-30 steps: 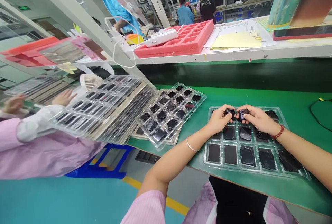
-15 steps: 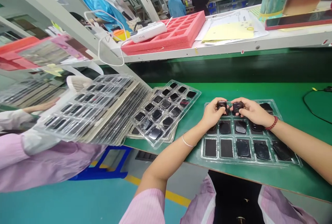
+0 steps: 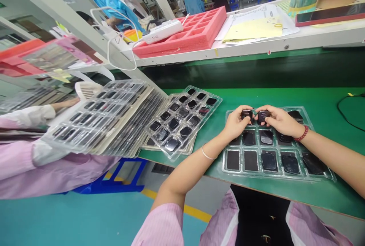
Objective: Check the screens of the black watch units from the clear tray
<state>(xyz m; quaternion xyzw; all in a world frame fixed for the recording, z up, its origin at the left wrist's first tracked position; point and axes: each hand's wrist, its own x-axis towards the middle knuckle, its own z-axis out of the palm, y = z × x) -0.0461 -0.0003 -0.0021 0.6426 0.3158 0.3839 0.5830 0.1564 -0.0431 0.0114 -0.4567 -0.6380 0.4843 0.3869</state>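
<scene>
My left hand [image 3: 237, 120] pinches a small black watch-screen-like piece [image 3: 246, 115] between thumb and fingers. Right beside it, my right hand [image 3: 278, 120] grips a second dark rounded-square piece [image 3: 263, 116], which shows faint pale marks. Both are held above the back row of a clear plastic tray [image 3: 239, 175] on the green bench. In the tray's pockets lie dark square pieces, such as a glossy screen [image 3: 269, 161] and a flat matte black square [image 3: 251, 161]. My wrists and hands hide part of the back rows.
Left of my arm, a clear tray of black screens [image 3: 182, 113] lies askew on other trays. Beyond it leans a tall stack of filled trays [image 3: 125, 124]. A co-worker's sleeve [image 3: 57, 170] is at far left. A shelf [image 3: 242, 50] holds pink foam [image 3: 211, 37], papers and a phone [image 3: 330, 15].
The two pieces in my hands are tilted a little differently, with pale marks now showing on the right one. The co-worker's arm at far left has shifted. The camera view moved slightly.
</scene>
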